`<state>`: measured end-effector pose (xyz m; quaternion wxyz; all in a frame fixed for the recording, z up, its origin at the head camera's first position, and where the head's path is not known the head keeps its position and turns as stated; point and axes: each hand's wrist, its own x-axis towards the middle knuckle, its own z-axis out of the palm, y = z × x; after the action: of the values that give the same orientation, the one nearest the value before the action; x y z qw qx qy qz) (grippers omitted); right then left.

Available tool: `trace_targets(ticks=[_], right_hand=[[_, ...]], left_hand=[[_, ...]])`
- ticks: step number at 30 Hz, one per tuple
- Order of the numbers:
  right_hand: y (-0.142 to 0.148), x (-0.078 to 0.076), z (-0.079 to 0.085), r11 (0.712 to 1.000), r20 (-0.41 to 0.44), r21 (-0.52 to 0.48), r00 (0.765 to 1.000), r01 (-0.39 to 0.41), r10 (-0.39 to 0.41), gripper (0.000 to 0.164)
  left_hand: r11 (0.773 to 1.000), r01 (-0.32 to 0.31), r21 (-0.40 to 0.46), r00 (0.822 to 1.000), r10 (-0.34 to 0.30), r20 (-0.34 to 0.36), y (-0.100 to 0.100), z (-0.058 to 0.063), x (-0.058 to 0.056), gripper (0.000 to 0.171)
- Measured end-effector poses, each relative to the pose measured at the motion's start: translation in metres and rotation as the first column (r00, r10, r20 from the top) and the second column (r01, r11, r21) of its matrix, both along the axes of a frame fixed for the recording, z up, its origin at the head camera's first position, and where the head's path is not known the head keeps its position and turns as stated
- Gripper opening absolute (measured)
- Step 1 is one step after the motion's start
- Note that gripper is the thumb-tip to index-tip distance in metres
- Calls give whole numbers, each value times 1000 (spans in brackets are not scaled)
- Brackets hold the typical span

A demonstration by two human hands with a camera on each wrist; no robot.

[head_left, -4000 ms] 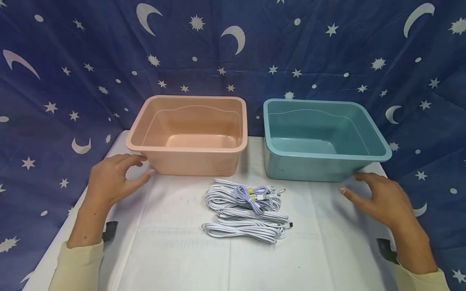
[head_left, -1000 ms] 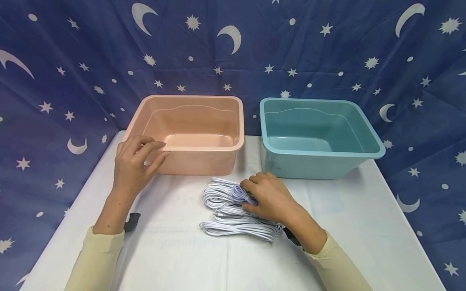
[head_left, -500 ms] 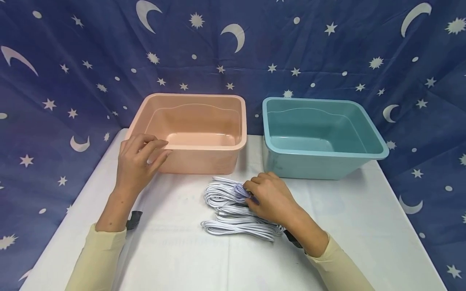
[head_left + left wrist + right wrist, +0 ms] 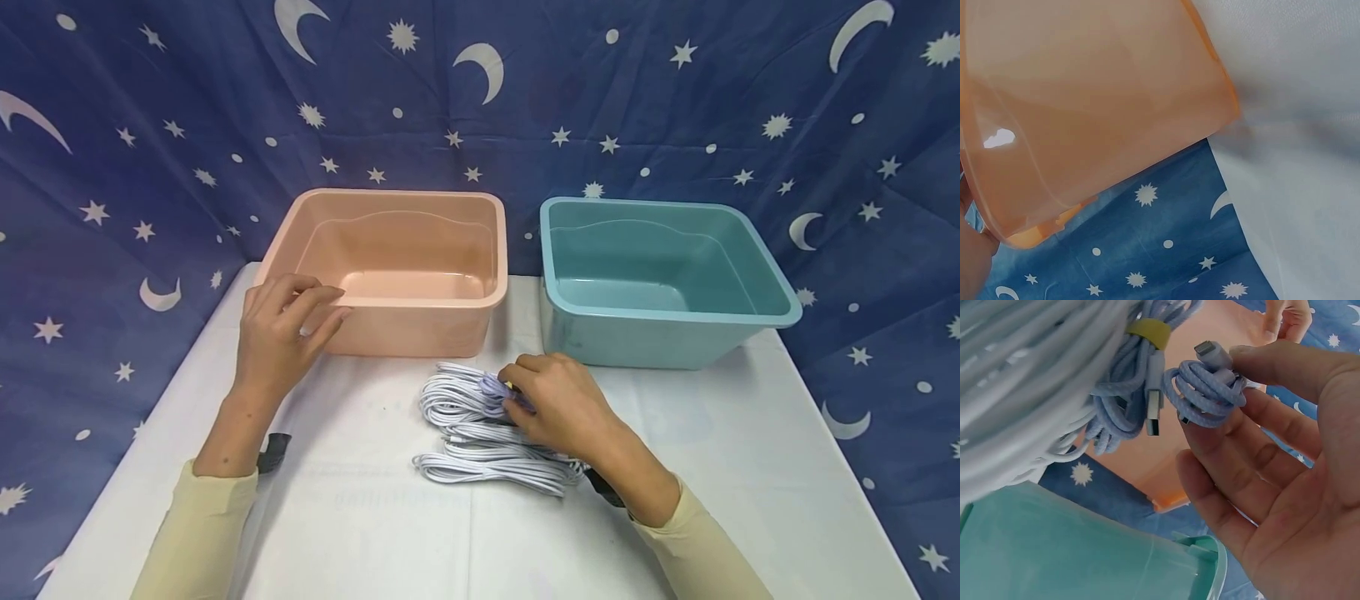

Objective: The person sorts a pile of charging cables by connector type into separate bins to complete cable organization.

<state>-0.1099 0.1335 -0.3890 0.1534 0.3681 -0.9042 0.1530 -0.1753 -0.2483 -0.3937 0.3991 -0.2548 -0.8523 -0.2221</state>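
My left hand (image 4: 277, 342) grips the near left rim of the peach plastic bin (image 4: 420, 329), fingers over the edge and thumb outside. In the left wrist view, only part of that hand (image 4: 974, 262) shows beside the bin wall (image 4: 1097, 100). My right hand (image 4: 558, 404) reaches over a pile of coiled white cables (image 4: 457, 396). In the right wrist view, its thumb and fingertips pinch a small coil of lavender cable (image 4: 1200, 394). A lavender USB cable bundle (image 4: 1116, 406) with a yellow tie (image 4: 1150, 331) lies against it; I cannot tell whether the two are joined.
A teal bin (image 4: 637, 337) stands right of the peach one, a narrow gap between them. Both bins' visible insides hold nothing. A white cloth (image 4: 375, 533) covers the table. Behind hangs a blue star-and-moon curtain (image 4: 525, 100).
Since four seconds ago, my left hand moved onto the peach bin's rim. My right hand came left from beside the teal bin to the lavender cable. Over the last second, both hands barely moved.
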Motion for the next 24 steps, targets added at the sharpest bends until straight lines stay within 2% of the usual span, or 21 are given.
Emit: trace_targets(ticks=[11,24], right_hand=[[-4,-2,14,999,-17,-46,1000,12,-13,17],[-15,-24,56,996,-131,-61,989,-71,63,20]], left_hand=[[1000,8,4,1000,-8,1,-1,1,2,25],[1000,8,1,1000,-8,-4,0,0,0,26]])
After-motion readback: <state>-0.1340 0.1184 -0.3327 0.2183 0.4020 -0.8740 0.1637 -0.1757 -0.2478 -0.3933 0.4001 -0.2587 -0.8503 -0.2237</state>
